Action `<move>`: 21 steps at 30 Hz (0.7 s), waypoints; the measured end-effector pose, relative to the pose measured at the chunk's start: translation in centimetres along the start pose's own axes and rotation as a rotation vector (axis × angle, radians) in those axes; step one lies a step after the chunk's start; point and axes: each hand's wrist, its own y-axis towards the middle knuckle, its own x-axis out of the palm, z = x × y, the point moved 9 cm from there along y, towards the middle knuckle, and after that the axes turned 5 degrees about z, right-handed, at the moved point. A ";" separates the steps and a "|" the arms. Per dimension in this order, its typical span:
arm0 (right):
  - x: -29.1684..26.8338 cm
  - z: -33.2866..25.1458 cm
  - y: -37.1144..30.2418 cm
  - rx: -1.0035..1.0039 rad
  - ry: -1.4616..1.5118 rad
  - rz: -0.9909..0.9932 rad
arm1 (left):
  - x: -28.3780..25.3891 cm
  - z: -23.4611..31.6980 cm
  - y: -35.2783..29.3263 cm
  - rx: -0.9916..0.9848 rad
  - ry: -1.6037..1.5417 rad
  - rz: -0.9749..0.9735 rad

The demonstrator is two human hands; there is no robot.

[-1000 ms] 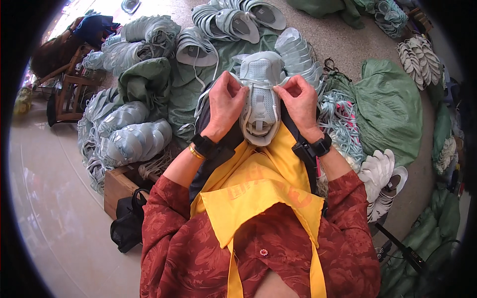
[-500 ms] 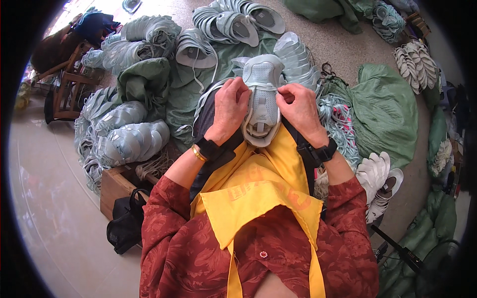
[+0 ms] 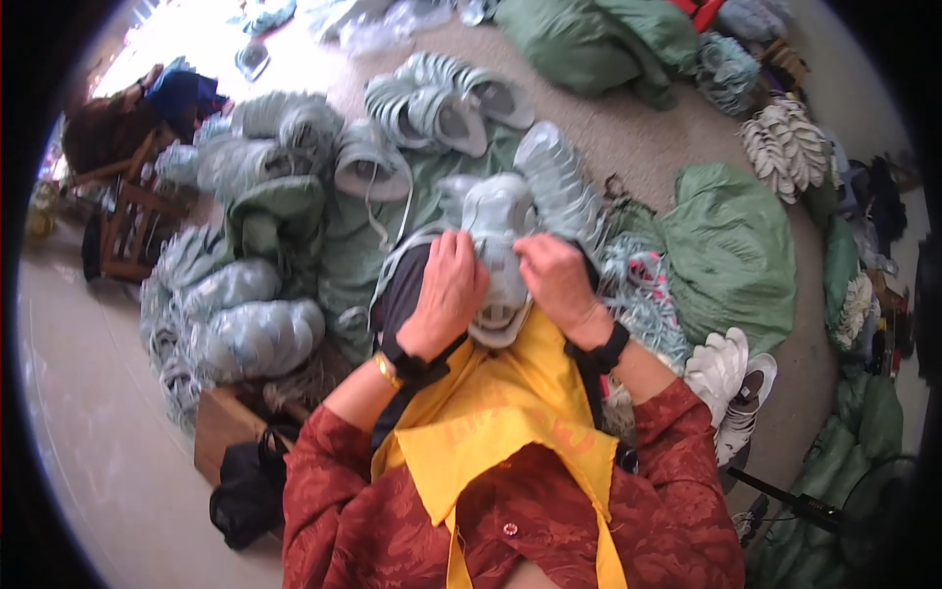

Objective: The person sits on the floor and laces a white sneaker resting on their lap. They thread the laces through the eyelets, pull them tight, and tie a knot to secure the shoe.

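A pale mint-grey shoe upper [image 3: 502, 211] lies lengthwise over my lap, on the yellow apron [image 3: 520, 383]. A light shoelace [image 3: 498, 239] crosses its middle. My left hand [image 3: 446, 299] is at the upper's left edge, fingers closed on the lace, partly smeared by motion. From the right edge my right hand [image 3: 561, 285] pinches the lace with thumb and forefinger. Both hands cover parts of the upper's sides. Its rounded near end shows between my wrists, which wear black straps.
Stacked pale uppers [image 3: 255, 339] lie on the left, with others beyond my lap on green cloth [image 3: 343, 240]. A green sack [image 3: 731, 255] and a bundle of laces [image 3: 643, 294] are on the right. A wooden box [image 3: 221, 432] and black bag [image 3: 245, 491] stand near left.
The whole view has shifted, so the scene sits lower and slightly left. My hands have drawn somewhat closer together over the shoe upper, which remains on my lap.
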 end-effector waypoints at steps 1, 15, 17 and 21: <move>0.6 -0.1 -0.1 -0.033 -0.077 -0.039 | 0.2 0.2 0.0 0.007 0.027 -0.013; 0.8 -3.9 0.7 -0.189 -0.103 -0.028 | 1.3 -1.4 -0.5 -0.006 -0.031 0.024; 1.1 -5.5 0.0 -0.110 0.152 -0.066 | 1.2 -2.1 -0.7 -0.045 -0.081 0.027; 2.1 -2.1 0.9 -0.008 0.078 -0.027 | 1.1 -2.0 -0.5 -0.032 -0.134 0.055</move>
